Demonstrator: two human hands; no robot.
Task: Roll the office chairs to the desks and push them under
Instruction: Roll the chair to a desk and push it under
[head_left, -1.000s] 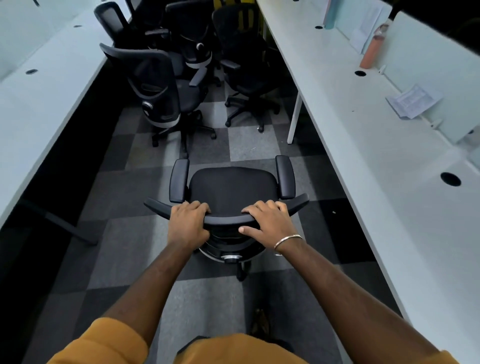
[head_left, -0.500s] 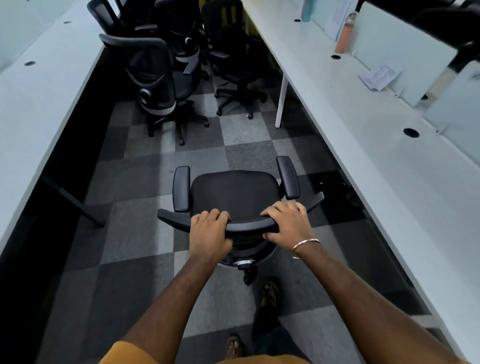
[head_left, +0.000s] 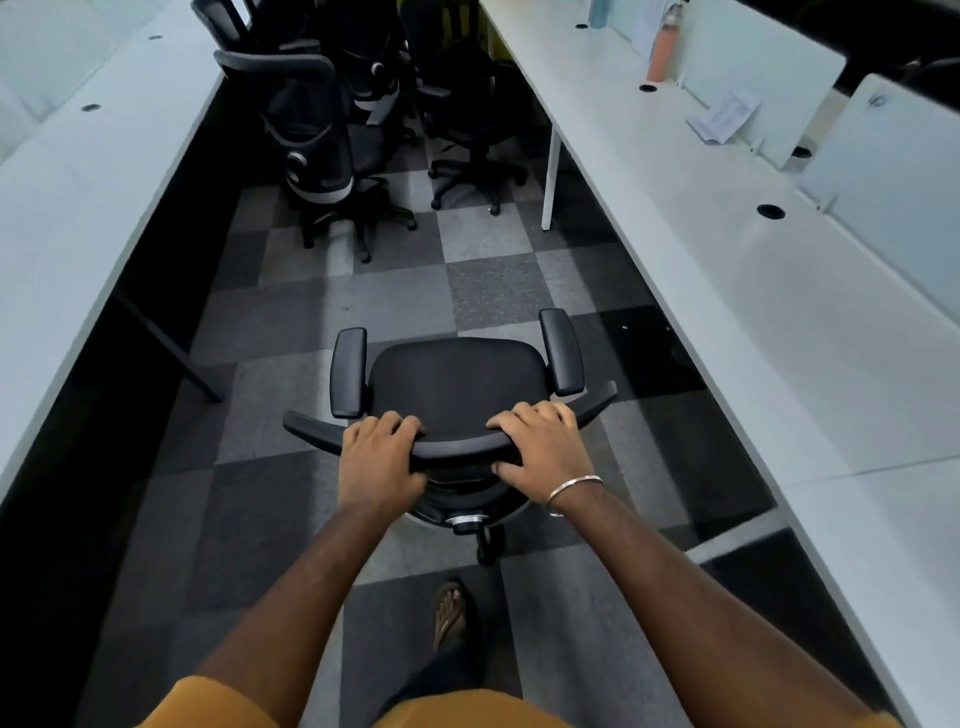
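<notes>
While both hands are curling over the backrest's top rail, the chair (head_left: 457, 395) is standing in the aisle between the two desk rows, on the checkered carpet (head_left: 493, 291), its seat facing away from the person. The left hand (head_left: 376, 457) is gripping the rail left of centre, fingers wrapped over the top edge. The right hand (head_left: 540, 447) is gripping it right of centre, fingers over the top and thumb tucked under the rail, a bracelet (head_left: 574, 491) sitting on the wrist. Neither desk is touching the chair; the right desk (head_left: 727, 291) is running near its right armrest, the left desk (head_left: 93, 208) lying farther off.

Judging by the build, this chair is sitting on casters, so it should roll easily on the low carpet but may swivel or veer under an uneven push. That rigid top rail looks like the sensible place to hold it, two hands spread for steering. The armrests may catch a desk edge when it is going under.

Farther up the aisle, other chairs (head_left: 332, 145) are clustering together, not yet tucked under. One sandalled foot (head_left: 452, 613) is showing below the chair.
</notes>
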